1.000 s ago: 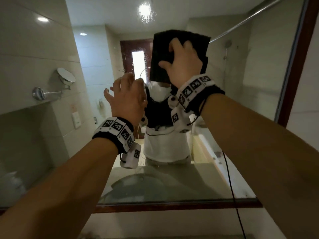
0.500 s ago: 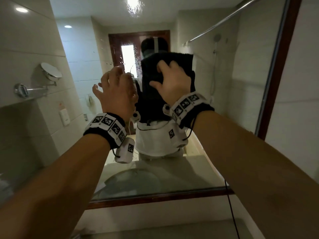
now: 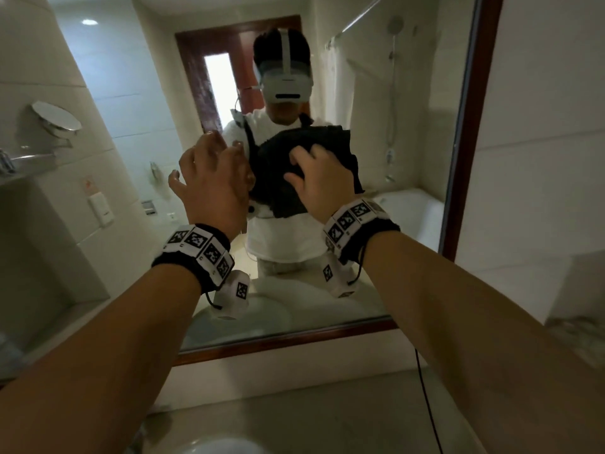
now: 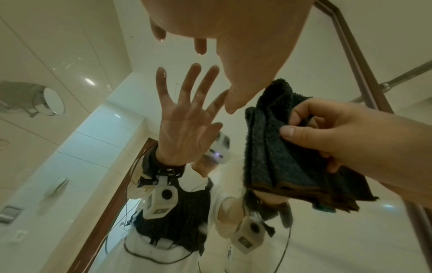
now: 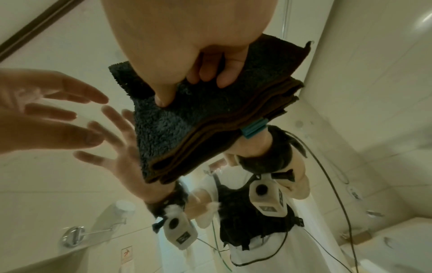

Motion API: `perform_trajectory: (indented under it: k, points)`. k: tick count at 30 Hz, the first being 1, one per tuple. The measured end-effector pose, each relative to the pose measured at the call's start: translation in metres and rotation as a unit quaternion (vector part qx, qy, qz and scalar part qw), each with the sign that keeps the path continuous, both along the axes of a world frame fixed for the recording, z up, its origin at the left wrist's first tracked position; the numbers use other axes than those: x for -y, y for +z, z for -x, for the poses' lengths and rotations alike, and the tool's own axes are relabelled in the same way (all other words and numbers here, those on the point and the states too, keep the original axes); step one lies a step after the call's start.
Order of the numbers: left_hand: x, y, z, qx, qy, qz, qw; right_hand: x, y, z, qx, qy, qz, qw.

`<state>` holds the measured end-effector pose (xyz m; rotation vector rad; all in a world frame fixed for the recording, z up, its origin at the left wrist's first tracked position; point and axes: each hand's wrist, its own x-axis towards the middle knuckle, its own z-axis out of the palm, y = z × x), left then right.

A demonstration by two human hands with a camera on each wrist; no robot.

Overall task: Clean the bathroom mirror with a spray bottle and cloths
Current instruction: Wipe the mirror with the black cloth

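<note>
Head view: the left hand is raised with fingers spread and holding nothing, its fingertips apparently at the mirror, though contact is hard to judge. Just beside it, the right hand grips a folded dark cloth with curled fingers, against the glass.

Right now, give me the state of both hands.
Left hand: open, fingers spread, holding nothing.
Right hand: gripping the folded dark cloth at the mirror.
</note>
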<state>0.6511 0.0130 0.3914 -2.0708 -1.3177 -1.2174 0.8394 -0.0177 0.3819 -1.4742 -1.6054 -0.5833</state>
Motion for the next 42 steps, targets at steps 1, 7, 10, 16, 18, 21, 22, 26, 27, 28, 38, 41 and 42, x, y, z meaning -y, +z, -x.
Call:
perform_trajectory:
  k: [1,7,10,16,18,21,22,26,27,28,38,41,42]
  points:
    - [0.003,-0.004,-0.004,-0.008,0.0,0.004,1.0,0.003,-0.002,-0.009,-0.001,-0.003,0.004,1.0]
    - [0.012,-0.021,-0.024,-0.012,0.012,0.028,0.999,0.022,-0.002,-0.067,-0.036,-0.024,0.022,0.999]
    - [0.016,-0.027,-0.036,-0.001,0.022,0.038,0.999,0.031,0.0,-0.096,-0.042,-0.043,0.043,0.997]
    - [0.024,-0.024,-0.062,0.022,0.02,0.025,0.999,0.044,0.004,-0.135,-0.051,-0.054,0.042,0.996]
    - [0.026,-0.016,-0.068,0.035,0.015,0.015,0.999,0.049,0.004,-0.147,-0.069,-0.068,0.038,0.995]
    - [0.028,-0.004,-0.078,0.044,0.012,0.001,0.999,0.057,-0.004,-0.169,-0.113,-0.081,0.033,0.99]
    - [0.028,-0.001,-0.081,0.044,0.012,-0.001,0.999,0.059,-0.008,-0.173,-0.119,-0.083,0.034,0.989]
    - [0.024,0.006,-0.088,0.042,0.007,0.0,0.999,0.06,-0.014,-0.18,-0.118,-0.067,0.036,0.99]
    - [0.023,0.007,-0.088,0.04,0.01,0.0,0.999,0.059,-0.011,-0.18,-0.118,-0.067,0.032,0.99]
    - [0.022,0.007,-0.089,0.04,0.012,0.0,0.999,0.059,-0.008,-0.181,-0.12,-0.069,0.025,0.99]
    - [0.017,0.008,-0.084,0.024,0.019,-0.008,1.0,0.048,0.038,-0.178,-0.103,-0.101,-0.054,0.988]
    - [0.016,0.006,-0.084,0.023,0.018,-0.011,1.0,0.053,0.029,-0.175,-0.106,-0.1,-0.04,0.988]
    - [0.015,0.005,-0.084,0.024,0.016,-0.013,1.0,0.054,0.022,-0.174,-0.106,-0.101,-0.027,0.989]
